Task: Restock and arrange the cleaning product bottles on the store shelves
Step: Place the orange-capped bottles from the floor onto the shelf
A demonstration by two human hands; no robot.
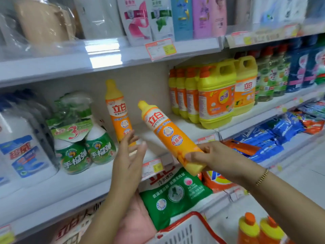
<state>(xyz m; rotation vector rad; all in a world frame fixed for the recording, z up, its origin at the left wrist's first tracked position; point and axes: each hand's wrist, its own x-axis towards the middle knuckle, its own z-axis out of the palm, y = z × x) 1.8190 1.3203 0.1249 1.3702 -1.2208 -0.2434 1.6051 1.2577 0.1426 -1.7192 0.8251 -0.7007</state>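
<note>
The slim dish-soap bottle [167,136] was smooth plastic, orange through the body and yellow at its tapered cap and flat base. It lay tilted in the air in front of the middle shelf [88,176], cap up and to the left. The right hand [207,155] gripped it around the base, thumb and fingers curled tight, with a thin gold bracelet [262,177] on the wrist. The left hand [128,155] was flat and spread, holding nothing, its fingertips over the lower part of a matching bottle [117,110] that stood upright on the shelf; whether they touched it could not be told.

To the right on that shelf stood blocky yellow handled jugs [216,95] with orange labels. To the left sat a shrink-wrapped pack of green spray bottles [82,138] and a large white jug [22,147]. Below lay a soft green bag [175,191]. A red-rimmed white lattice basket [184,229] showed at the bottom edge, its contents out of view, with two more orange bottles [260,228] beside it.
</note>
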